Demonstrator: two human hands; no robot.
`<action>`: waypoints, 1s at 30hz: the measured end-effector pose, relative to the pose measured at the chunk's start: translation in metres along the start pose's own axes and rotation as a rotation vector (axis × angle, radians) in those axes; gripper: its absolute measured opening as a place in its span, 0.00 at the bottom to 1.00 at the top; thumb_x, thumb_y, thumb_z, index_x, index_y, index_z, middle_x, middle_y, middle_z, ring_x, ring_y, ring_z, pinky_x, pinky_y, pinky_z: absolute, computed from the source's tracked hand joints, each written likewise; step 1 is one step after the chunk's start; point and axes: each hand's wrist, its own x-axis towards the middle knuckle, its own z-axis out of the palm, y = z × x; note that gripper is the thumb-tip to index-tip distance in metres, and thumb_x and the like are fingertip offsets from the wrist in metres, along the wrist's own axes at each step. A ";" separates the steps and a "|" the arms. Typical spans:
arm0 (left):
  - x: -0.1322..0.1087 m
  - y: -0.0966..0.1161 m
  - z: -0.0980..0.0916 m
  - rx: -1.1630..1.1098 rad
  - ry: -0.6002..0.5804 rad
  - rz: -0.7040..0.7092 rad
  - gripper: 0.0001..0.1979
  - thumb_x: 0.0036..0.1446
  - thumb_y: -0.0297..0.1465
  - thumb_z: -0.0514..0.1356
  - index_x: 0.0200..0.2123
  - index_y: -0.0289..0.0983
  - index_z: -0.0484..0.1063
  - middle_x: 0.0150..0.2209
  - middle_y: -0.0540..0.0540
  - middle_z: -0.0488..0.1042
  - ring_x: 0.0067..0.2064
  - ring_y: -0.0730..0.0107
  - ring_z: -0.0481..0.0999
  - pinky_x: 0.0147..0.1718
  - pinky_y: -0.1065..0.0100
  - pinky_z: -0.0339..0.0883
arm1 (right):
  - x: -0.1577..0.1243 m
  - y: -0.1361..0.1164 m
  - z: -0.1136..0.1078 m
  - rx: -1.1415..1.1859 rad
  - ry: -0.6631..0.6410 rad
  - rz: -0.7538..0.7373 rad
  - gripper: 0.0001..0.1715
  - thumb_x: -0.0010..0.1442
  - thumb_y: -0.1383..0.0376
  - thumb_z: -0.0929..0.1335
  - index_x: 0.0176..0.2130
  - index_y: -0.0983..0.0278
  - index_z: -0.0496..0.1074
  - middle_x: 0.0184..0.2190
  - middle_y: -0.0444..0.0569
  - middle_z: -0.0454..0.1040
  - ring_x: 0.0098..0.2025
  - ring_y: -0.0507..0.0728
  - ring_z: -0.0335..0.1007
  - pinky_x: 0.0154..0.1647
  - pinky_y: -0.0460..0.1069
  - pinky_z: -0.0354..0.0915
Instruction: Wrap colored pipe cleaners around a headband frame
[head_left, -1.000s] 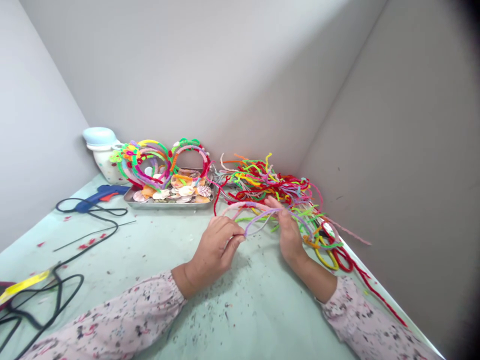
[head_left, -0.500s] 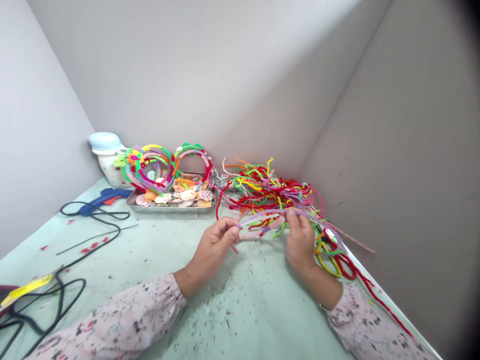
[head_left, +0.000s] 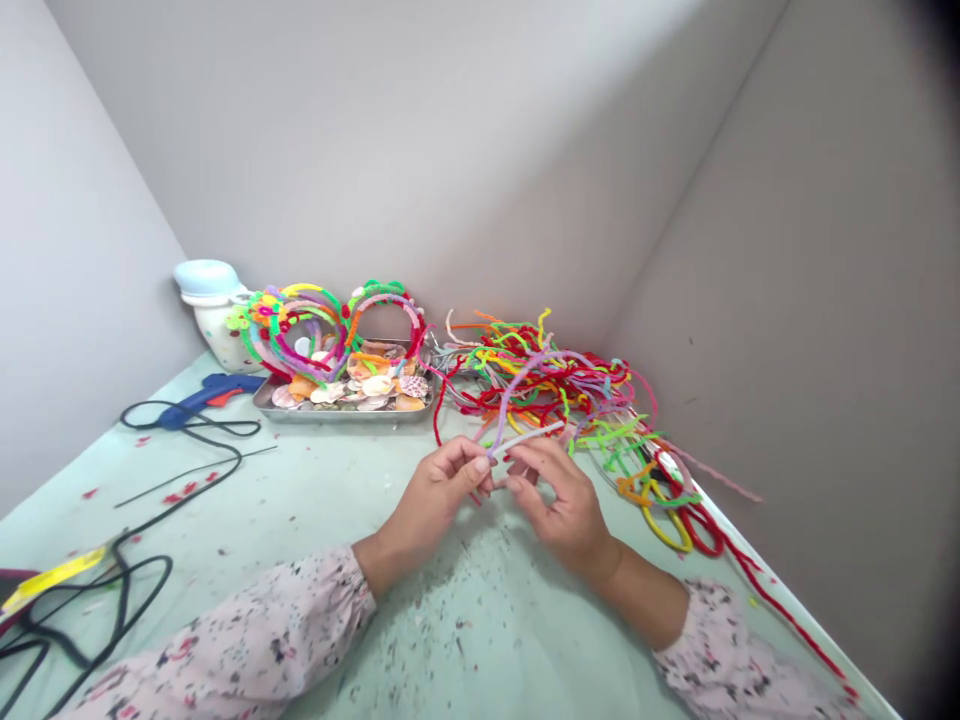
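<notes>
Pale chenille stem [head_left: 525,440] is held out over the table, its end pinched between thumb and fingertips of the left hand [head_left: 427,510]; the pinch appears meant to control the springy wire core. A lilac chenille stem [head_left: 517,385] arcs up from the same spot, its join with the pale stem too small to resolve. Right hand [head_left: 562,500] is curled with fingers [head_left: 521,478] just beside the pale stem; contact cannot be confirmed. Floral sleeves [head_left: 285,630] are pushed clear of the wrists.

Work is held over open table, apparently to keep it away from the loose pile of fuzzy multicolour chenille stems [head_left: 592,375] behind the hands. Yellow and red chenille loops [head_left: 664,530] lie at the table's right edge. Beyond, chenille-wrapped hoops [head_left: 300,335] are leaned against a steel tray [head_left: 345,416] of seashells [head_left: 375,386]. A blue hot glue gun [head_left: 202,400] is parked at left, with its black cord [head_left: 202,445] trailing over the speckled mint-green table [head_left: 480,640], presumably to keep it off the work.
</notes>
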 end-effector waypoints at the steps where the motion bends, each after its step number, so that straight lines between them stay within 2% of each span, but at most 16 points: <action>1: -0.001 0.001 0.001 0.009 -0.012 -0.001 0.11 0.59 0.37 0.57 0.32 0.34 0.67 0.27 0.51 0.69 0.30 0.76 0.67 0.33 0.72 0.62 | 0.000 0.000 0.001 -0.001 0.008 0.020 0.16 0.59 0.68 0.66 0.48 0.59 0.69 0.44 0.52 0.70 0.38 0.56 0.69 0.40 0.52 0.68; 4: -0.003 0.001 0.003 0.024 -0.026 -0.017 0.11 0.58 0.37 0.58 0.32 0.34 0.68 0.27 0.51 0.70 0.30 0.76 0.67 0.33 0.72 0.61 | 0.000 0.004 0.002 0.027 0.020 0.106 0.16 0.60 0.66 0.66 0.48 0.58 0.70 0.44 0.51 0.71 0.42 0.57 0.69 0.42 0.52 0.69; 8: -0.003 0.000 0.003 0.027 -0.044 -0.039 0.11 0.58 0.37 0.58 0.32 0.35 0.68 0.26 0.51 0.70 0.30 0.75 0.67 0.33 0.72 0.60 | -0.001 0.006 0.003 0.110 0.034 0.181 0.12 0.60 0.64 0.67 0.44 0.58 0.74 0.40 0.49 0.73 0.42 0.56 0.70 0.40 0.50 0.69; 13: -0.003 -0.001 0.004 0.072 -0.039 -0.029 0.11 0.57 0.38 0.59 0.31 0.35 0.69 0.26 0.51 0.70 0.30 0.74 0.67 0.33 0.72 0.60 | 0.000 0.005 0.003 0.142 0.026 0.173 0.09 0.60 0.64 0.67 0.39 0.58 0.76 0.38 0.49 0.75 0.43 0.57 0.70 0.40 0.51 0.69; 20: -0.005 -0.003 0.004 0.131 -0.027 0.024 0.11 0.58 0.37 0.58 0.30 0.35 0.68 0.27 0.51 0.68 0.32 0.74 0.66 0.34 0.73 0.59 | 0.001 0.002 0.002 0.053 0.025 0.162 0.06 0.59 0.65 0.67 0.33 0.60 0.74 0.34 0.48 0.72 0.40 0.57 0.69 0.41 0.52 0.67; 22: -0.005 -0.003 0.004 0.143 -0.019 0.025 0.11 0.58 0.37 0.58 0.31 0.34 0.68 0.28 0.51 0.68 0.32 0.74 0.65 0.34 0.73 0.60 | 0.001 0.001 0.002 0.047 0.020 0.168 0.05 0.59 0.64 0.67 0.33 0.61 0.74 0.35 0.49 0.71 0.39 0.56 0.68 0.39 0.51 0.67; 26: -0.004 -0.004 0.004 0.175 0.008 0.032 0.10 0.58 0.37 0.58 0.31 0.34 0.69 0.28 0.51 0.69 0.32 0.74 0.66 0.34 0.73 0.60 | 0.000 0.000 0.003 0.085 -0.009 0.174 0.05 0.59 0.64 0.66 0.33 0.61 0.73 0.44 0.51 0.70 0.40 0.56 0.69 0.36 0.49 0.68; 30: -0.005 -0.005 0.005 0.205 0.039 0.041 0.10 0.57 0.37 0.58 0.31 0.35 0.69 0.29 0.50 0.70 0.33 0.72 0.67 0.34 0.73 0.61 | -0.002 0.002 0.005 0.120 -0.059 0.217 0.05 0.60 0.65 0.65 0.36 0.61 0.71 0.31 0.46 0.73 0.32 0.53 0.70 0.34 0.48 0.67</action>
